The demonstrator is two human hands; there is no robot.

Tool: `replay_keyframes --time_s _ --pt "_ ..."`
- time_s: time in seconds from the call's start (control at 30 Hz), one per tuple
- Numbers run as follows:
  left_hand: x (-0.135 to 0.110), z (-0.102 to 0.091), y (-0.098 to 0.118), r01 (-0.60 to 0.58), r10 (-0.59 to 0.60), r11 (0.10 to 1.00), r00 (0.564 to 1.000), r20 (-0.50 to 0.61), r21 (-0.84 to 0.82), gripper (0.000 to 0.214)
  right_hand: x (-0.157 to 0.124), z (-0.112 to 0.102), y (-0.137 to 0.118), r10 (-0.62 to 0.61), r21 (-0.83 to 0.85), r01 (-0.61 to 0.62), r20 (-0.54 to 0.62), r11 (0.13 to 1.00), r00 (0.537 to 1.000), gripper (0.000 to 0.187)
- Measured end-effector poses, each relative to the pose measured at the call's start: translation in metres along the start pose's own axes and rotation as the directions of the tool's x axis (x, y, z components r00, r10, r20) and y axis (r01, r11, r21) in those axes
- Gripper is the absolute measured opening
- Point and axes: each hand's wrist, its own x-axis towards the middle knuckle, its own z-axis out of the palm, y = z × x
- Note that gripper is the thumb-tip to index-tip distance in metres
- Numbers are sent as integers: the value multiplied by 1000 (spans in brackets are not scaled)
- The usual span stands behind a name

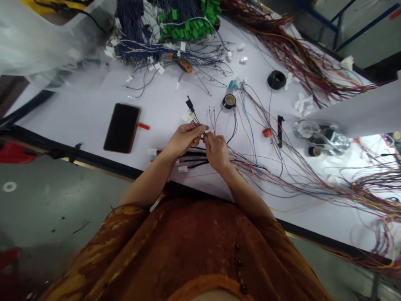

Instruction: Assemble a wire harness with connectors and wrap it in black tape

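A rust-and-ochre patterned garment (184, 246) with dark round buttons (239, 263) fills the near view; past it, the left hand (184, 140) and the right hand (216, 152) meet above a white-topped bench (78, 100); the fingers (200, 129) of both are clenched in a tight pinch on thin red-and-black wires (196, 122), held just over the surface; these wires lead up towards a white plastic connector (187, 117) and a black plug (189, 104); black-sheathed leads (191, 154) with white connectors lie just below the hands; so far, only this small bunch appears gathered in hand; a tangle of multicoloured loose wires (300, 67) and a bundle of blue wires with green connectors (188, 25) lie heaped farther off, apparently unworked; a black phone (122, 127) rests to the left.
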Motion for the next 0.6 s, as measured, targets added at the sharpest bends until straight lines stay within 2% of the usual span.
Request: replay_keyframes --time_s 0.07,0.13,0.23,0.3,0.47,0.6 --pt "2 -1 -1 -25 25 999 1000 -8 24 21 3 -8 2 -4 54 -1 84 999 997 31" --pt "4 -5 -1 -52 51 997 999 16 65 23 11 -19 6 -38 177 15 128 984 991 30" --pt "3 -11 -1 -101 89 985 992 90 137 30 35 -35 9 -86 387 64 40 920 996 22" --pt "2 -13 -2 -124 102 978 985 136 170 24 58 -42 5 -80 494 74 -9 867 997 24" --pt "4 -17 -6 -125 93 975 981 170 185 25 107 -42 -16 -57 597 -25 119 802 991 24" --pt "4 -18 -3 -130 90 976 973 214 176 29 118 -39 -24 -26 650 -80 152 756 988 29"
